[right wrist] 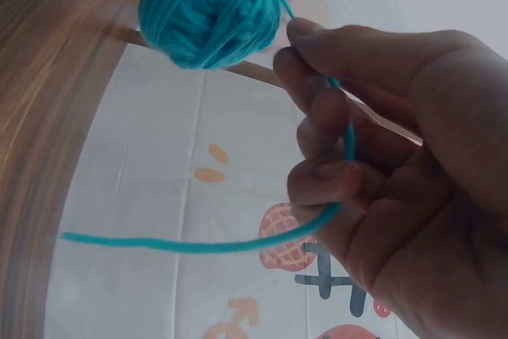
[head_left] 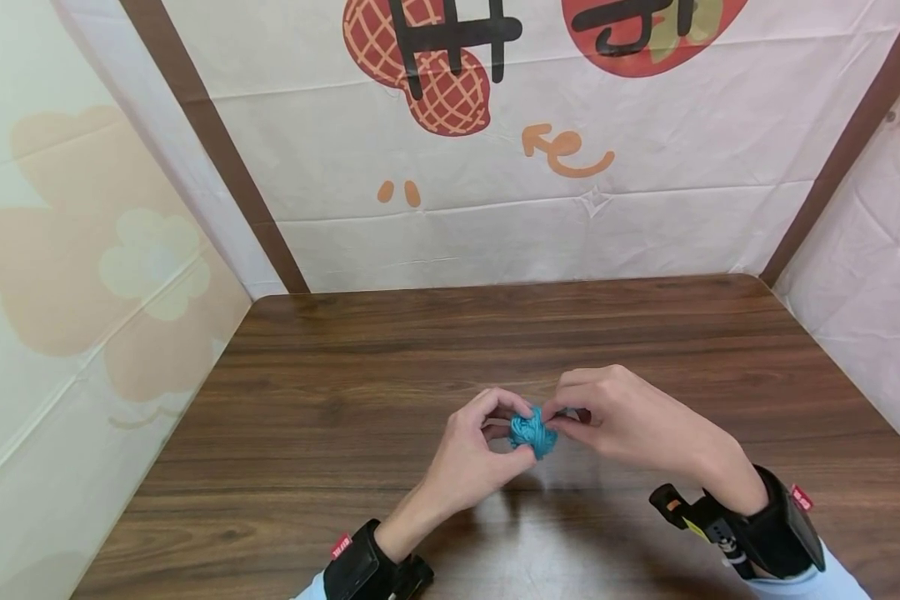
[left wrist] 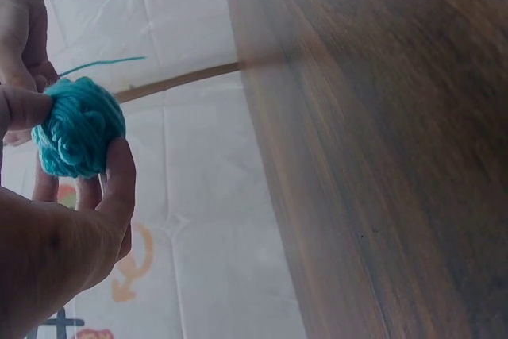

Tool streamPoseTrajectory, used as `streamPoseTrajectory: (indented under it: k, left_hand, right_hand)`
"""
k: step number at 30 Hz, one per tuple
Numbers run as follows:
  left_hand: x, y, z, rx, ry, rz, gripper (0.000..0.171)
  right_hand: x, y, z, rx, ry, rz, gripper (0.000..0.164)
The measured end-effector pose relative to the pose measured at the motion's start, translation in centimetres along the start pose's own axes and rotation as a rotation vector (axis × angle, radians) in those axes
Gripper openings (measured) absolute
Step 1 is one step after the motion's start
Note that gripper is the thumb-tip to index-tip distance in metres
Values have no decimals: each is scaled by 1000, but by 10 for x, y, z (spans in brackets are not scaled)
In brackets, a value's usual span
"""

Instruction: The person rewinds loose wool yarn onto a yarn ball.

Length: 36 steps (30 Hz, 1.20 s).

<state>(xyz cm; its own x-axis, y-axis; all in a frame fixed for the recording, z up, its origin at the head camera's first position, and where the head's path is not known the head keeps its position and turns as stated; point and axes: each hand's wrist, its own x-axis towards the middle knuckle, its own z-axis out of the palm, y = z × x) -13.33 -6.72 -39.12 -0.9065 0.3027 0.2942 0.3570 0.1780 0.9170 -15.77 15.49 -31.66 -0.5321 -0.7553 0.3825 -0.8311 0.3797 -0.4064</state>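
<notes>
A small ball of turquoise yarn (head_left: 532, 433) is held above the table by my left hand (head_left: 468, 454), thumb on one side and fingers on the other. Close beside it, my right hand (head_left: 622, 417) pinches the yarn strand between thumb and forefinger. In the right wrist view the yarn's loose end (right wrist: 198, 247) runs from the pinch past the curled fingers (right wrist: 324, 182) and hangs free, curving away to the left. The left wrist view shows the wound ball (left wrist: 79, 129) between thumb and fingers, with a short strand sticking out behind it.
The brown wood-grain table (head_left: 345, 358) lies under both hands. Behind it stands a white printed cloth (head_left: 480, 242), with another cloth (head_left: 120, 250) at the left. Each wrist wears a black strapped device (head_left: 776, 525).
</notes>
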Motion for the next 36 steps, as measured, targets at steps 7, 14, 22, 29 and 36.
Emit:
streamPoseTrajectory:
  k: [7, 14, 22, 29, 36]
  left_hand:
    - [-1, 3, -1, -5, -32, -9, 31]
    - [-1, 4, 1, -17, -83, -15, 32]
    - [-3, 4, 2, -34, -142, -7, 33]
    - [-4, 6, 1, -30, -194, 0, 34]
    - [-7, 5, 0, -53, -267, 42, 34]
  right_hand:
    - [1, 7, 0, -23, 103, -63, 23]
    - [2, 16, -2, -30, 166, -107, 28]
    - [2, 23, -5, -54, 211, -113, 28]
    - [3, 28, -6, -71, 221, -86, 26]
    - [2, 33, -8, -80, 231, -66, 27]
